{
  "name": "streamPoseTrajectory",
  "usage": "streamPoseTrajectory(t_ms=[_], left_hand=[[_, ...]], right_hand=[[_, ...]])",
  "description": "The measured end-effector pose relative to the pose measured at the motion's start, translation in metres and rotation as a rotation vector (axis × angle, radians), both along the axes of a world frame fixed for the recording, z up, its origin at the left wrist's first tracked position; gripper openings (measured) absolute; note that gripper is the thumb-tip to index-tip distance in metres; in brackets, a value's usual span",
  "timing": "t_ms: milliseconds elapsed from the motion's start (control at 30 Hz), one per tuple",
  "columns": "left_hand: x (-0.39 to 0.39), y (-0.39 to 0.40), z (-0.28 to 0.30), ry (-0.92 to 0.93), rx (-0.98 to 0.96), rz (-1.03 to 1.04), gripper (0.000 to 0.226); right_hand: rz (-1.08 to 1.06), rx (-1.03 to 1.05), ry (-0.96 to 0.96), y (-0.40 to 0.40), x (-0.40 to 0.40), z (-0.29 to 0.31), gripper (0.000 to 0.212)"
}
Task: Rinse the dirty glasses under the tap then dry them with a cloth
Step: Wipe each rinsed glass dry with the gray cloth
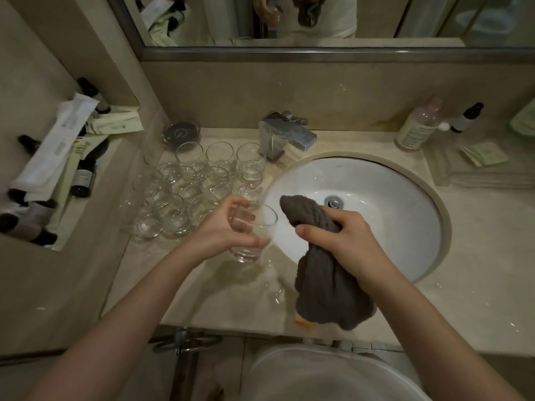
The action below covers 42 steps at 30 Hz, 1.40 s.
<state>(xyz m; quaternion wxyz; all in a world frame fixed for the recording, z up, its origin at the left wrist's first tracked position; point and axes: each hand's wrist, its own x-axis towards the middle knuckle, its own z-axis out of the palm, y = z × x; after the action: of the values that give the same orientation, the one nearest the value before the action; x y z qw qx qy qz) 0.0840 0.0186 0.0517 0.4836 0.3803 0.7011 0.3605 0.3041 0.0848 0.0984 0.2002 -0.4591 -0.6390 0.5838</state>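
My left hand (228,230) grips a clear glass (254,235), tilted with its mouth toward the sink, above the counter at the basin's left edge. My right hand (341,235) holds a bunched grey cloth (327,287); one end of the cloth pokes out toward the glass's rim, just apart from it, and the rest hangs down over the counter. Several more clear glasses (202,180) stand packed together on the counter to the left of the square chrome tap (285,134). No water runs from the tap.
The white round sink (390,215) fills the counter's middle right, with its drain near the cloth's tip. Bottles (417,125) and sachets stand at the back right. A recessed shelf (58,157) on the left holds toiletries. A mirror runs along the back wall.
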Motion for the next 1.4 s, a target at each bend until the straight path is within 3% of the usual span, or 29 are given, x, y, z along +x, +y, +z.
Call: streamPoseTrajectory(t_ms=[100, 267, 467, 667, 1100, 1400], left_hand=[[-0.007, 0.009, -0.015, 0.183, 0.028, 0.056, 0.099], [-0.013, 0.024, -0.035, 0.539, 0.061, -0.035, 0.088], [-0.021, 0.029, -0.055, 0.627, 0.059, -0.016, 0.089], [-0.01, 0.031, -0.057, 0.916, 0.037, -0.07, 0.088], [-0.026, 0.04, -0.056, 0.92, -0.109, -0.045, 0.089], [-0.026, 0.038, -0.065, 0.902, -0.112, -0.008, 0.091]], right_hand=[[0.005, -0.043, -0.009, -0.005, 0.001, -0.002, 0.003], [-0.022, -0.064, -0.025, -0.008, 0.001, -0.009, 0.005], [-0.094, -0.077, -0.031, -0.002, 0.008, -0.013, 0.004], [-0.129, -0.147, 0.012, 0.0, 0.01, -0.018, 0.008], [-0.161, -0.218, 0.079, 0.003, 0.01, -0.03, 0.006], [-0.208, -0.213, 0.068, 0.004, 0.02, -0.039, 0.026]])
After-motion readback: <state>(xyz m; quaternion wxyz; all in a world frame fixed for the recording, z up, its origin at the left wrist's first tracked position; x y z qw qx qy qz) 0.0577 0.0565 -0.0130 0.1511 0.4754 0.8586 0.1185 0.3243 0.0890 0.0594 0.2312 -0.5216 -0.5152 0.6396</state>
